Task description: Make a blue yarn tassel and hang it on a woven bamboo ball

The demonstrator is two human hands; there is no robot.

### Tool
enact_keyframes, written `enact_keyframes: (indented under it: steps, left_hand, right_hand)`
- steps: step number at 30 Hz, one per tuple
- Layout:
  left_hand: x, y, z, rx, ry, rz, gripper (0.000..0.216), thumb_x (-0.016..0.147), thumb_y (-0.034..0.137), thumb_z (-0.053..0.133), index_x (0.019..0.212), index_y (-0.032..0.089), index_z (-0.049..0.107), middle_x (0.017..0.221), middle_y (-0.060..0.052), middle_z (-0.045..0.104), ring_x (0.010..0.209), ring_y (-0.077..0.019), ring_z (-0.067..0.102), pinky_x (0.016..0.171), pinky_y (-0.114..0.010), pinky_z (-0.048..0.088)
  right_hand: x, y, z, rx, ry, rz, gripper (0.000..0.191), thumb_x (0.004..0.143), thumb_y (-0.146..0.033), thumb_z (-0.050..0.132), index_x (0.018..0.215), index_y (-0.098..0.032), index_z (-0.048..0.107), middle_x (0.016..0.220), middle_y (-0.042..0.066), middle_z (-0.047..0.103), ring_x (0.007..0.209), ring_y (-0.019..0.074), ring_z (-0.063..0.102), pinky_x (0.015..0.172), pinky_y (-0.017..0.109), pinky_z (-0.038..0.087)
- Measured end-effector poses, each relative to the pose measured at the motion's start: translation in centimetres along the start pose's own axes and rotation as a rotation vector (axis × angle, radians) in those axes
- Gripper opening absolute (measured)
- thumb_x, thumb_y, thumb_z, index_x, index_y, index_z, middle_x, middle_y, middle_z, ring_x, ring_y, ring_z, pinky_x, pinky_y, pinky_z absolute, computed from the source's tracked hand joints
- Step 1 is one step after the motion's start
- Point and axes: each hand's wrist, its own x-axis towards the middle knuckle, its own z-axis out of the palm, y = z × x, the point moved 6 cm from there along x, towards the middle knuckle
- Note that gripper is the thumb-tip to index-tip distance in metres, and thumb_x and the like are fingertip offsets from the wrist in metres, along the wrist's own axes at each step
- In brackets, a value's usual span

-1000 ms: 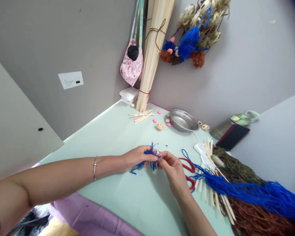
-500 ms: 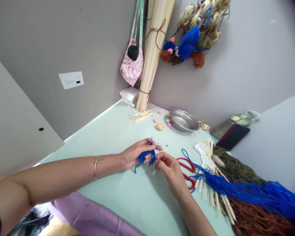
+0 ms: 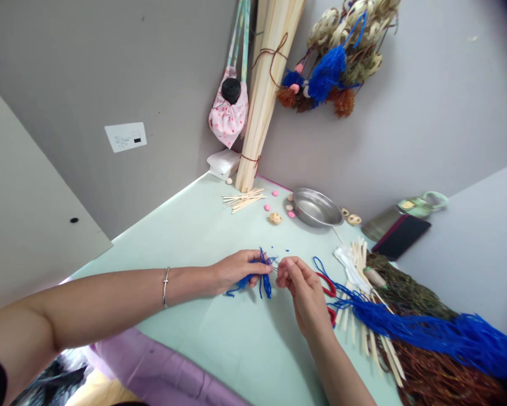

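Just above the table, my left hand (image 3: 238, 269) is closed on a small bundle of blue yarn (image 3: 265, 286). Loose strands hang below its fingers and stick up above them. My right hand (image 3: 300, 285) faces it, thumb and fingers pinched on a thin needle-like piece (image 3: 274, 268) that reaches to the left fingertips; its exact kind is too small to tell. Partly hidden behind the right hand lie red-handled scissors (image 3: 328, 285). A long hank of blue yarn (image 3: 409, 324) stretches across the right side of the table.
Pale flat strips (image 3: 365, 338) and brown yarn (image 3: 443, 372) lie at the right. A metal bowl (image 3: 316, 207), pink beads (image 3: 267, 207) and thin sticks (image 3: 243, 199) are at the back. A bottle (image 3: 382, 223) and a phone (image 3: 401, 237) stand back right.
My right hand has risen from the yarn's lower strands to the needle-like piece beside the left fingertips. My left hand has dipped slightly, still holding the blue bundle.
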Motion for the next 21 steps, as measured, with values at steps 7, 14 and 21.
enact_keyframes:
  steps: [7, 14, 21]
  left_hand:
    - [0.3, 0.2, -1.0, -0.036, 0.098, 0.073, 0.028, 0.076, 0.04, 0.069, 0.083, 0.015, 0.058, 0.056, 0.005, 0.049, 0.05, -0.0057, 0.041, 0.052, -0.018, 0.033]
    - [0.2, 0.2, -1.1, 0.062, 0.091, 0.073, 0.027, 0.076, 0.039, 0.069, 0.084, 0.016, 0.059, 0.058, 0.005, 0.05, 0.05, -0.0056, 0.042, 0.05, -0.018, 0.031]
    - [0.3, 0.0, -0.8, -0.029, 0.061, 0.039, 0.025, 0.075, 0.035, 0.071, 0.084, 0.015, 0.058, 0.059, 0.005, 0.05, 0.05, -0.0049, 0.043, 0.051, -0.017, 0.033]
  right_hand:
    - [-0.2, 0.3, 1.7, -0.173, -0.215, -0.005, 0.022, 0.085, -0.038, 0.064, 0.077, -0.018, 0.059, 0.07, 0.0, 0.059, 0.065, 0.014, 0.048, 0.061, 0.025, 0.038]
    - [0.0, -0.4, 0.7, -0.14, -0.062, -0.055, 0.017, 0.081, -0.033, 0.066, 0.075, -0.019, 0.059, 0.066, -0.001, 0.057, 0.062, 0.0134, 0.048, 0.059, 0.025, 0.038]
    - [0.2, 0.0, 0.6, -0.047, -0.047, -0.052, 0.02, 0.077, -0.033, 0.072, 0.085, -0.02, 0.059, 0.071, -0.001, 0.058, 0.065, 0.013, 0.051, 0.061, 0.024, 0.04]
